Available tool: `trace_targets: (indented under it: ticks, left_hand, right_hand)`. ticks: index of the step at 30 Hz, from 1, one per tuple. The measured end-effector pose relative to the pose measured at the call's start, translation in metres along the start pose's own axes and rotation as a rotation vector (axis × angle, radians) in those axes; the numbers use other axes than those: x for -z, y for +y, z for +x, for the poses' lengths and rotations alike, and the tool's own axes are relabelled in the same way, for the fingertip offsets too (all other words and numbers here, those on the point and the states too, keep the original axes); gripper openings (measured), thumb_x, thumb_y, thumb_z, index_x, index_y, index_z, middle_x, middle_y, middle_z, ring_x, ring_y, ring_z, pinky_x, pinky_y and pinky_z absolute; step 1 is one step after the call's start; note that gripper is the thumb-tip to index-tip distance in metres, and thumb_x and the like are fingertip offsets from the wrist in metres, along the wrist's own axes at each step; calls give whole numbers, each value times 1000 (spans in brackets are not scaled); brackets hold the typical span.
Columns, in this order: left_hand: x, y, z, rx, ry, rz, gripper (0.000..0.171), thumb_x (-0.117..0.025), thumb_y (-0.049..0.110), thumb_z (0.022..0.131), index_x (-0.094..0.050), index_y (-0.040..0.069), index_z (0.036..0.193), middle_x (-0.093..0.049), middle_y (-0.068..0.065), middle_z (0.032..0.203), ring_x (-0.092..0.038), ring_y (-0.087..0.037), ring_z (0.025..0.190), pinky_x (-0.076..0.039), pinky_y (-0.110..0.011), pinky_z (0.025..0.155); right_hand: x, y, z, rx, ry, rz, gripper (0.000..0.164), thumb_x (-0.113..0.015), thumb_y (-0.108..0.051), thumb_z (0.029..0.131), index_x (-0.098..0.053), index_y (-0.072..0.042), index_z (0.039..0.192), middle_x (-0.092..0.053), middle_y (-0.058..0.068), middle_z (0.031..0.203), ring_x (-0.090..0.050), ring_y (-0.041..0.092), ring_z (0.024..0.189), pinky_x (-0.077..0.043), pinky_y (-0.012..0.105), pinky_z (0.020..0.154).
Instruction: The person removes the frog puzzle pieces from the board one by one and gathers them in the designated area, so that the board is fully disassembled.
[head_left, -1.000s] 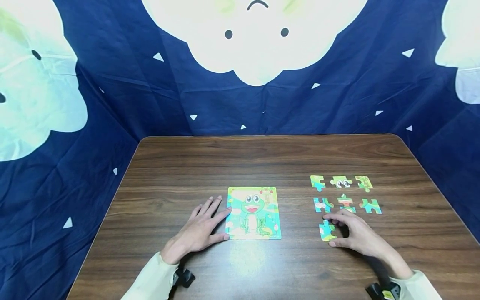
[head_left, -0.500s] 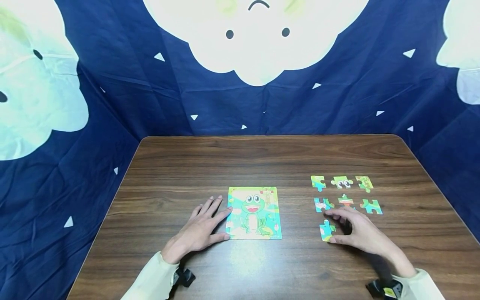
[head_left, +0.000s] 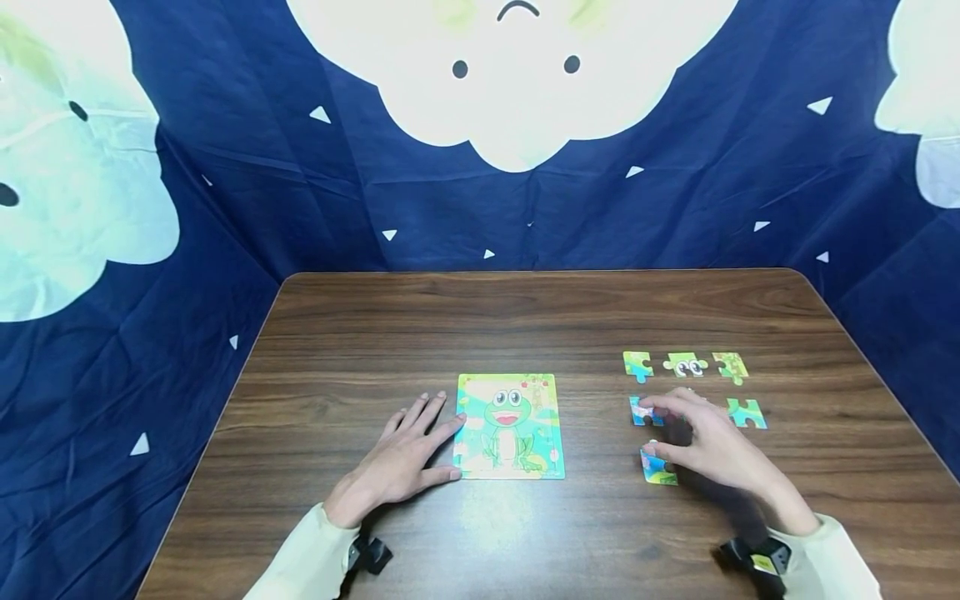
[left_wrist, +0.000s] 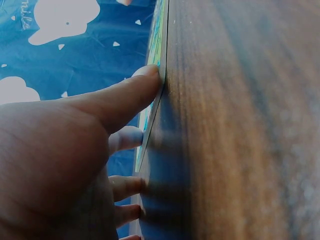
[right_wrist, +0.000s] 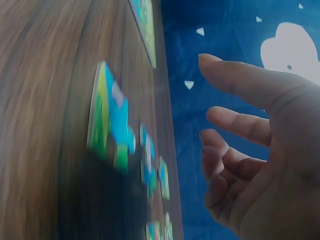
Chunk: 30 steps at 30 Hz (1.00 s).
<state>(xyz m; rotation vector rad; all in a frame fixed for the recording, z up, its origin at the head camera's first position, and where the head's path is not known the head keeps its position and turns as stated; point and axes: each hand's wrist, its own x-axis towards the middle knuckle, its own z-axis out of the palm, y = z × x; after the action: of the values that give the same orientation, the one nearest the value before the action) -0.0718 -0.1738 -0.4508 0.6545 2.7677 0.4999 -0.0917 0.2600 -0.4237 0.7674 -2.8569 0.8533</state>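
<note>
My left hand [head_left: 401, 454] rests on the table, fingers spread, with thumb and index finger touching the left edge of a square frog picture board [head_left: 508, 433]. In the left wrist view the thumb [left_wrist: 125, 95] lies against the board's edge. My right hand [head_left: 708, 442] hovers over the loose puzzle pieces with thumb and fingers apart and nothing between them; the right wrist view shows the same gap. Just below its thumb lies a blue and green jigsaw piece [head_left: 660, 473]. A pink and blue jigsaw piece [head_left: 642, 412] lies near its index fingertip. The hand covers the middle piece of that row.
At the back of the group lie a yellow-green corner piece [head_left: 637, 364], a piece with frog eyes [head_left: 686, 365] and another corner piece [head_left: 730, 365]. A green and blue piece [head_left: 746, 413] sits right of the right hand. Navy cloth [head_left: 450, 208] hangs behind the wooden table [head_left: 375, 325].
My right hand has risen from the front jigsaw piece and shifted towards the back, over the middle row. That piece stays on the table. The left hand and board have not moved.
</note>
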Motion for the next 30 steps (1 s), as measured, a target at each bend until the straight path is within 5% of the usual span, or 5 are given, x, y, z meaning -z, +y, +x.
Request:
trace_targets:
  ticks: [19,30]
  left_hand:
    - [0,0,0,3,-1,-3,68,-63,51,94,-44,20,152,-22,-20,167,-18,-45,154,-21,-69,117]
    - [0,0,0,-2,1,2,68,-63,51,94,-45,20,152,-23,-21,166,-19,-46,153,-22,-69,116]
  right_hand:
    - [-49,-77,60,79,-183,146,47,-80,-21,85,-65,-8,128,-62,5,105,-54,16,86,-43,22,70]
    - [-87,-107,76,71,-277,187,46,-79,-22,85,-65,-11,129,-62,5,116,-54,16,88,-44,21,73]
